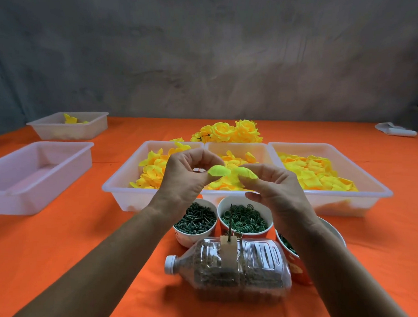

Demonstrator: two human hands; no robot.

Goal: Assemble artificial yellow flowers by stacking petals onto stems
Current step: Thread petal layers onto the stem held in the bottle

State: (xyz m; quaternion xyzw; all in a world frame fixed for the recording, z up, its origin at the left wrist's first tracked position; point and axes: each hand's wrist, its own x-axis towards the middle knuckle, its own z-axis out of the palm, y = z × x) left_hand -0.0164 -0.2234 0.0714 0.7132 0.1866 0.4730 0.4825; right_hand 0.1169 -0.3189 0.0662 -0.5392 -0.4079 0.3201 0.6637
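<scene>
— Far left of the orange tablecloth (63,234)?
— Held two translucent white plastic trays: a far one (69,126) with a few yellow bits inside, a nearer one (35,176) beside it.
— And the middle?
— Showed three more translucent trays side by side: left tray (123,185), middle tray (236,146) and right tray (347,198), all heaped with loose yellow fabric petals (315,171). Behind them lay a bunch of finished yellow fabric roses (228,132).
— Hands?
— Raised together over those trays. Left hand (187,178) pinched one end of a bright yellow-green fabric petal piece (230,173); right hand (275,191) gripped the other end with curled fingers.
— Near side?
— Paper cup of dark green plastic pegs (196,221), then a paper cup of green plastic rings (245,220), a third cup (294,257) mostly hidden by the right forearm. Nearest lay a clear plastic bottle on its side (230,266), with a thin green stem (230,225) standing up from it.
— Far right?
— A white crumpled thing (395,129), too small to tell.
</scene>
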